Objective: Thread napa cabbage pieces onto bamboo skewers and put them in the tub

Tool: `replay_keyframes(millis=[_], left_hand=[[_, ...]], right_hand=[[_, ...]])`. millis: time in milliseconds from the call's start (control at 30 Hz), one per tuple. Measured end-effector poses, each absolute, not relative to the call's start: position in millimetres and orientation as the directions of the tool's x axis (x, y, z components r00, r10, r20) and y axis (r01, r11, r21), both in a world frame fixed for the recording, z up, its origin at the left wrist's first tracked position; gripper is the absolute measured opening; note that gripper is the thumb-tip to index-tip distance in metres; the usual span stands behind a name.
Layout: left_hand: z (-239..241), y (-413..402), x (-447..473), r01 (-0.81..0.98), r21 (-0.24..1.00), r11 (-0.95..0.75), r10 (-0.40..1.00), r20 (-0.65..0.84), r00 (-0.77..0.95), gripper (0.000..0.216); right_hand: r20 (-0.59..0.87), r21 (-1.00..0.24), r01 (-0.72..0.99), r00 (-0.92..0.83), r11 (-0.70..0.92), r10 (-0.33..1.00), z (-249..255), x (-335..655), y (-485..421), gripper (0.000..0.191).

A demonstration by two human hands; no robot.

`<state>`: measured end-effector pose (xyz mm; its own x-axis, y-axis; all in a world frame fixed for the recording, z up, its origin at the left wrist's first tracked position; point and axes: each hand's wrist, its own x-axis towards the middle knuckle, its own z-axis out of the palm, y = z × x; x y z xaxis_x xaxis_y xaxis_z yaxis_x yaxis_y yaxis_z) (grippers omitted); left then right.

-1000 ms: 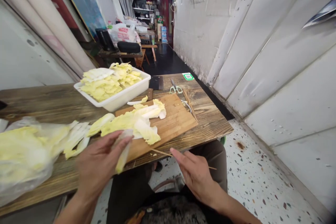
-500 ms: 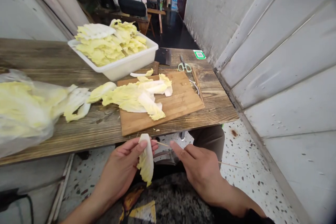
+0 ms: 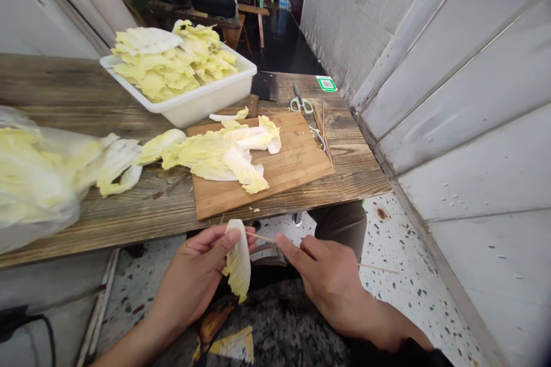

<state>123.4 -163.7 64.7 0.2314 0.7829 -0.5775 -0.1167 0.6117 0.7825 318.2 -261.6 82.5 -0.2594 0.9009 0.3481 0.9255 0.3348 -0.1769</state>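
Note:
Below the table's front edge, my left hand (image 3: 204, 264) pinches a strip of napa cabbage leaf (image 3: 239, 266), its white rib up and its yellow frill hanging down. My right hand (image 3: 325, 272) is closed around a thin wooden skewer (image 3: 263, 237), index finger stretched along it. One end of the skewer meets the cabbage strip at my left fingers; whether it has pierced the leaf is hidden. Its other end sticks out past my right hand. More napa cabbage leaves (image 3: 206, 155) lie on the wooden cutting board (image 3: 297, 155) just beyond my hands.
A white tub (image 3: 206, 100) heaped with cabbage pieces stands behind the board. At left lies a clear plastic bag (image 3: 64, 206) of leaves. Scissors (image 3: 300, 103), a bundle of skewers (image 3: 323, 132) and a cleaver (image 3: 264, 86) are at the back right. A wall (image 3: 465, 97) runs along the right.
The view has shifted slightly, so the table things sit a little further left and up. Both hands keep their hold on the cabbage strip and the skewer, nearly still.

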Motion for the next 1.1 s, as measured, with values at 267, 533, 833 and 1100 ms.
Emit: replay_keyframes(millis=[267,533,833,1100], left_hand=[[64.5,-164.8,122.8,-0.091,0.820,0.564,0.814,-0.534,0.230,0.048],[69.0,-166.6,125.1,-0.129,0.778,0.616,0.784,-0.588,0.199,0.050],[65.8,-166.5,123.5,-0.107,0.810,0.576,0.807,-0.542,0.235,0.047],[71.2,-166.6,126.8,-0.127,0.780,0.613,0.784,-0.582,0.217,0.048]], right_hand=[[0.337,-0.191,0.925,-0.253,0.329,0.907,82.5,318.3,-264.7,0.045],[0.337,-0.172,0.927,-0.262,0.333,0.904,83.3,318.8,-264.6,0.046],[0.367,-0.171,0.930,-0.246,0.325,0.897,83.0,317.3,-264.2,0.048],[0.353,-0.166,0.931,-0.253,0.326,0.901,85.3,317.9,-265.5,0.047]])
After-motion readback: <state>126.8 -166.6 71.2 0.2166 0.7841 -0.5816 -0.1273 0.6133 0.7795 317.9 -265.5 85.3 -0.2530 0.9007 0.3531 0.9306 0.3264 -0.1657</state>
